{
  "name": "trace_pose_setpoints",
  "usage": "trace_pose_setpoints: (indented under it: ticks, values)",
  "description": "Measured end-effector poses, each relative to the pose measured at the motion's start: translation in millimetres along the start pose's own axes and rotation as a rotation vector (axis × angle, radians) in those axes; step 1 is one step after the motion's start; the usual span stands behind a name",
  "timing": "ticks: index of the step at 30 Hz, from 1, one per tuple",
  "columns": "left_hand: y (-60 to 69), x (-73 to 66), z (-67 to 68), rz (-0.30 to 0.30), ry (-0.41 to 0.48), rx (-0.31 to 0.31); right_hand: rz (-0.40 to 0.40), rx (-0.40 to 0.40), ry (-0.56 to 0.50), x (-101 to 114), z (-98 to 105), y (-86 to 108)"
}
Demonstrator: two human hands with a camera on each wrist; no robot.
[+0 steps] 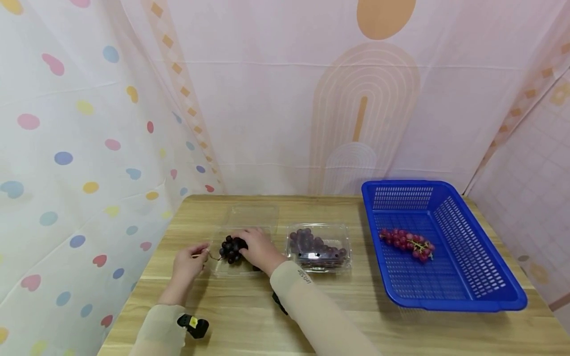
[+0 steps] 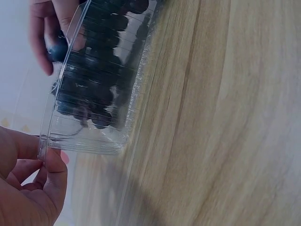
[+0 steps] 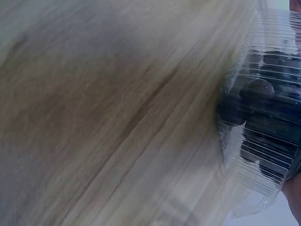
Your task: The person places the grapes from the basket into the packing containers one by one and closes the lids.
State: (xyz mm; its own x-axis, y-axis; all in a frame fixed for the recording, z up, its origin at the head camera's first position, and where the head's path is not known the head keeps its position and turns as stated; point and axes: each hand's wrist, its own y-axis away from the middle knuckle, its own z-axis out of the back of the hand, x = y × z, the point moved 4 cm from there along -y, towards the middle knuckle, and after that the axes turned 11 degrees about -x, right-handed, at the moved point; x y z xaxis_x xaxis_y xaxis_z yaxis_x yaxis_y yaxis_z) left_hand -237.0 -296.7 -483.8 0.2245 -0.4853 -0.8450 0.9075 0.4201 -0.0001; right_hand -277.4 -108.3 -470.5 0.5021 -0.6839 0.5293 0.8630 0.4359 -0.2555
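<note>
A bunch of dark grapes (image 1: 230,248) lies in a clear plastic clamshell box (image 2: 94,147), whose lid (image 1: 253,215) is folded back away from me. My left hand (image 1: 190,261) pinches the box's rim at its left end between thumb and fingers, which the left wrist view shows closely. From the right, my right hand (image 1: 259,248) reaches over the box and holds the dark grapes, its thumb and fingers around part of the bunch. The right wrist view shows dark grapes (image 3: 258,89) through the ribbed box wall; most of the right hand is out of that view.
Right of the right hand stands another clear box (image 1: 340,237) with purple grapes inside. A blue slotted basket (image 1: 387,282) sits at the table's right, holding a bunch of red grapes (image 1: 407,243). Patterned cloth (image 1: 267,123) hangs behind the wooden table (image 1: 236,316).
</note>
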Motion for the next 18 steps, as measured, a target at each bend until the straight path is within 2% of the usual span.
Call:
trace_pose_setpoints:
  ticks: [6, 12, 18]
  values:
    - [-0.6, 2.4, -0.9, 0.004, 0.0, 0.007, 0.027, 0.042, 0.096, -0.3, 0.8, 2.9]
    - [-1.0, 1.2, -1.0, -0.007, 0.002, -0.004, 0.094, -0.018, 0.302, 5.5, 14.0, 8.1]
    - [-0.6, 0.3, -0.6, -0.012, 0.003, -0.005, 0.145, -0.044, 0.404, 10.8, 25.3, 23.7]
